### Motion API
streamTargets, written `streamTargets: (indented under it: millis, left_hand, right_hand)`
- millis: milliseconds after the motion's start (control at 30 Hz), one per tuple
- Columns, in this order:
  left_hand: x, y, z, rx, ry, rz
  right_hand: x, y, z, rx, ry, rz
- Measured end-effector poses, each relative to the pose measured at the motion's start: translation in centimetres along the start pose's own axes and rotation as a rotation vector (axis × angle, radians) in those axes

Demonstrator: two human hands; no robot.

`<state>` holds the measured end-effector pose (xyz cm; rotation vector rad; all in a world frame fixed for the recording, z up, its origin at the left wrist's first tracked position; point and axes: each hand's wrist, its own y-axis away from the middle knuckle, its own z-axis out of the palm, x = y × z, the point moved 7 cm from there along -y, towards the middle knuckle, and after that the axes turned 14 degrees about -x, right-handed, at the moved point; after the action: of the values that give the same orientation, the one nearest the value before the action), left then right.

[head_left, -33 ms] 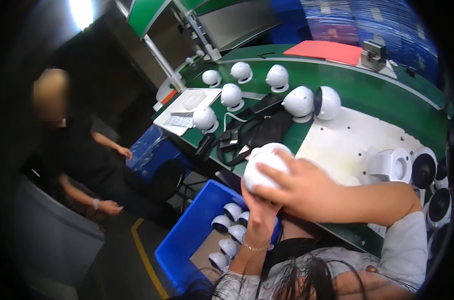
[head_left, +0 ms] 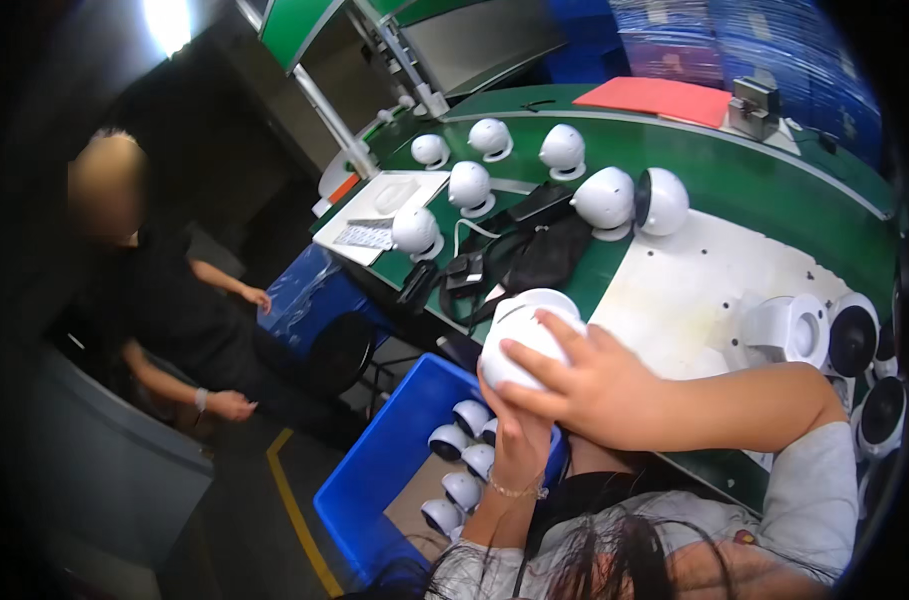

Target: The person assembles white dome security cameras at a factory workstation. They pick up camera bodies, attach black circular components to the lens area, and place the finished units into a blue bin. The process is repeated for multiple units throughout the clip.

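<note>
Up front, just above the blue rectangular plastic bin (head_left: 394, 425): white rounded glossy-looking plastic housing (head_left: 511, 331), held off the counter between both hands. Left-hand grip (head_left: 520, 440) cups it from below; right-hand grip (head_left: 606, 392) is closed over its top and right side, fingers fanned across the shell. Both are on the housing, neither free.

Handling, my read: light to moderate for its size, stiff shell, no give. Smooth curve, so likely slippery with dry fingers; finish probably scuffs easily, and a drop could crack it. Best hold: one palm under, other hand across the widest part, as now. Avoid pinching the raised rim at the far side.

Can't make out: housing underside, left fingertips and right thumb, all masked by shell or hands. Can't tell if it's hollow or loaded, so weight is a guess.

Bin: small white ball-shaped units with dark faces (head_left: 461, 490), some hidden behind left hand and forearm.

Further out on the green-topped counter (head_left: 744, 175): white round units with black faces (head_left: 850, 336) at the right, partly lost in the dark lens rim. Black fabric strap heap (head_left: 552, 255) past the housing, contents unreadable. Back: white ball-shaped units on round feet (head_left: 470, 184), fine detail too small to judge
</note>
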<state>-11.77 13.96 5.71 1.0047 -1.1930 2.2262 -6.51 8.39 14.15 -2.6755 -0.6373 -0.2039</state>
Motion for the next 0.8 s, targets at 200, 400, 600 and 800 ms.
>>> streamTargets:
  millis: [200, 400, 600, 800]
  left_hand:
    - [-1.9, 6.7, -7.2, 0.378, 0.199, 0.005]
    - [2.2, 16.3, -16.1, 0.601, -0.054, -0.127]
    - [6.3, 31.0, -26.9, 0.97, -0.418, -0.675]
    - [5.7, 42.3, -30.1, 1.188, -0.435, -1.134]
  right_hand:
    - [-5.0, -2.4, 3.5, -0.057, -0.361, -0.196]
    - [-3.8, -2.2, 4.9, 0.07, -0.836, -0.19]
    - [0.1, -1.7, 10.8, -0.019, -0.828, 0.195]
    - [1.3, -2.7, 15.9, -0.12, -1.207, 0.401]
